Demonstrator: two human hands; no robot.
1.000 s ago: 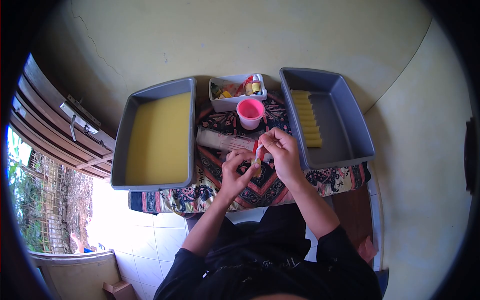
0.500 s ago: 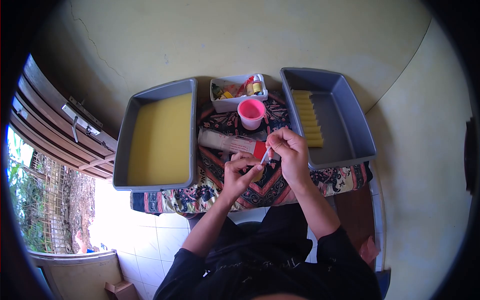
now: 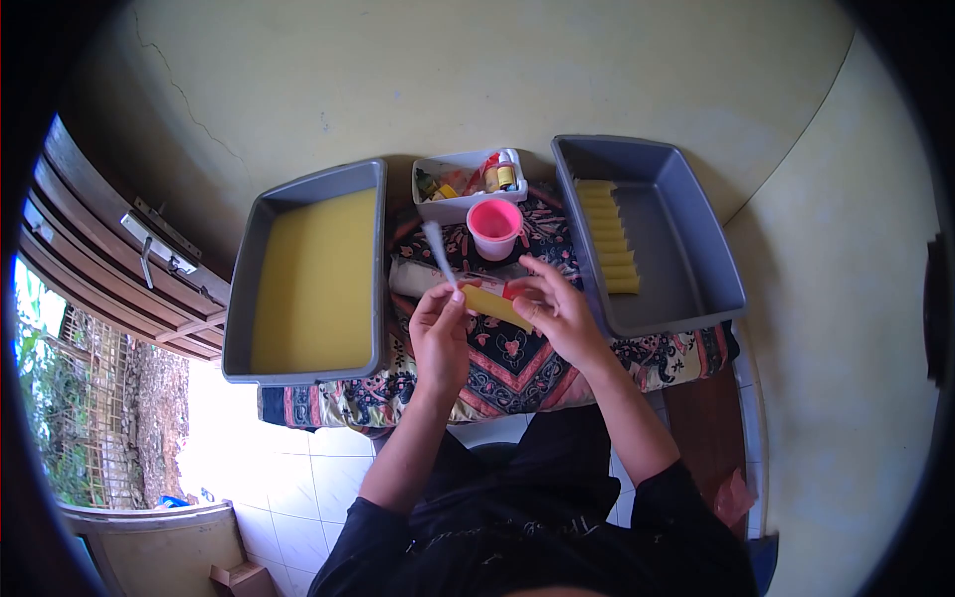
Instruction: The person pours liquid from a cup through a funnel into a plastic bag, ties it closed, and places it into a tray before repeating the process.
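Flat yellow stick [image 3: 492, 304] pinched by right hand [image 3: 559, 313]; left hand [image 3: 438, 333] grips clear strip [image 3: 436, 247].

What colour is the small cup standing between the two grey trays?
Pink. The cup shows best in the head view.

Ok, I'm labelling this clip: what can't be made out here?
Head view, white strip in left hand: motion-blurred, unidentifiable.
Head view, yellow piece: one end hidden by right hand.
Head view, bottles in white box: too small to read.
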